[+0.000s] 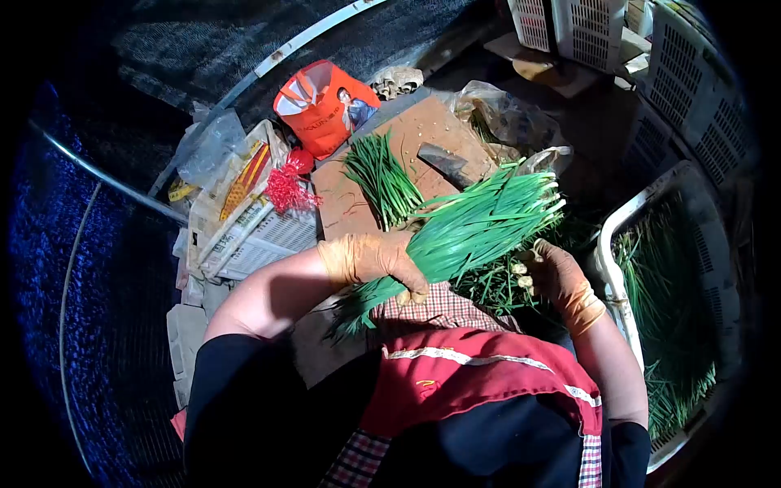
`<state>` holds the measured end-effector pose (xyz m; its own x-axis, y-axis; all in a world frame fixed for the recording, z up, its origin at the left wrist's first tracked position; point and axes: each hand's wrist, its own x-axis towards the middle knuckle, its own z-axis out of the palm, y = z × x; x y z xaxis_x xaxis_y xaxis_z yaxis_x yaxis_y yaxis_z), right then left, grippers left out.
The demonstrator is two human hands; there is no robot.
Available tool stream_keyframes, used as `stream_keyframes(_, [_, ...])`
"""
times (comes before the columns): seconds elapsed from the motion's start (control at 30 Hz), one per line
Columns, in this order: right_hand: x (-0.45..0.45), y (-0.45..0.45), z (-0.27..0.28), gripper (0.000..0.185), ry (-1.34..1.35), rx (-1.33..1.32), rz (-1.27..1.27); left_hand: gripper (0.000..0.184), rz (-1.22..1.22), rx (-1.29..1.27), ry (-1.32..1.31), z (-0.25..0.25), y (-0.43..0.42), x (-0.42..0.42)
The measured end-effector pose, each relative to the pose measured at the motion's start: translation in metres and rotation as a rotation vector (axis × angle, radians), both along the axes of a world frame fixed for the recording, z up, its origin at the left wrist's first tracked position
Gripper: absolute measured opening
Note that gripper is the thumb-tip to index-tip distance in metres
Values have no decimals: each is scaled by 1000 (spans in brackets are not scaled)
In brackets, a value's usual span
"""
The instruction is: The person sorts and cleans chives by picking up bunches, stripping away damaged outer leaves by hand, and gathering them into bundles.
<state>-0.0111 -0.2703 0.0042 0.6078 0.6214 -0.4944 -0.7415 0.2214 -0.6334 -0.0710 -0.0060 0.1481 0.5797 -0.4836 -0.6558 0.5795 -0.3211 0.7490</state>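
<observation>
A thick bundle of garlic chives (480, 224) lies slantwise in front of me, its pale stem ends at the upper right and its leaf tips at the lower left. My left hand (390, 262), in an orange-tan glove, is wrapped round the leafy part. Below the stem ends is my right hand (557, 281), gloved too, fingers half bent with the thumb apart and nothing visibly held. Loose dark greens (496, 289) lie beside its fingertips. A smaller bunch of chives (382, 179) rests on the brown board (431, 126) beyond my left hand.
A dark flat block (443, 160) sits on the board. Behind it stand a red bag (321, 114) and clear plastic (508, 114). To the left are red plastic string (290, 189) and a white crate (272, 240). A white crate (610, 252) of greens stands at right.
</observation>
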Motion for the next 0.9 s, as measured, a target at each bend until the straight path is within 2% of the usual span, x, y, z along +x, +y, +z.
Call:
stream_keyframes(0.03, [2, 3, 0, 47, 58, 67, 4, 46, -62, 50, -99, 8, -3, 2])
stream_keyframes(0.07, [2, 9, 11, 46, 25, 4, 8, 45, -84, 21, -80, 14, -4, 4])
stream_keyframes(0.13, [10, 24, -5, 41, -18, 84, 34, 45, -154, 61, -54, 1, 7, 8])
stream_keyframes(0.17, [12, 24, 4, 33, -51, -5, 59, 45, -153, 61, -56, 2, 8, 10])
stream_keyframes(0.23, [12, 22, 7, 31, -44, 33, 38, 46, -317, 132, -271, 4, 11, 13])
stream_keyframes(0.27, [10, 22, 7, 29, -32, 72, 8, 34, -199, 186, -147, 16, 6, 11])
stream_keyframes(0.33, [11, 19, -8, 27, -59, 56, -8, 30, -167, 258, -95, 30, 6, 12])
stream_keyframes(0.37, [13, 15, -11, 27, -69, 58, 17, 27, -153, 202, -199, 28, 8, 12])
stream_keyframes(0.43, [12, 4, -11, 25, -106, -14, -21, 27, -120, 186, -148, 31, 11, 11])
stream_keyframes(0.47, [20, -1, -19, 33, 70, 240, 15, 27, -92, 173, -101, 37, 11, 13])
stream_keyframes(0.53, [5, 3, 18, 44, 80, 430, -115, 29, -152, 202, -103, 43, 11, 14])
stream_keyframes(0.57, [12, 6, 5, 56, 49, 498, -60, 30, -152, 166, -97, 45, 9, 13])
stream_keyframes(0.67, [18, 19, 4, 44, -47, 352, -165, 38, -200, 187, -117, 46, 7, 11])
stream_keyframes(0.7, [8, 28, 20, 33, -38, 349, -355, 37, -249, 198, -194, 46, 7, 11])
stream_keyframes(0.73, [11, 26, 10, 24, -48, 377, -326, 36, -297, 208, -270, 47, 8, 11])
stream_keyframes(0.8, [11, 22, 6, 19, -79, 530, -330, 39, -214, 177, -225, 43, 15, 8])
stream_keyframes(0.83, [12, 13, 7, 19, 38, 497, -453, 41, -133, 147, -178, 41, 19, 7])
stream_keyframes(0.87, [12, 5, 17, 21, -29, 429, -640, 41, -134, 146, -179, 42, 23, 6])
stream_keyframes(0.9, [27, -19, -4, 24, -197, 586, -594, 42, -93, 123, -162, 42, 26, 6])
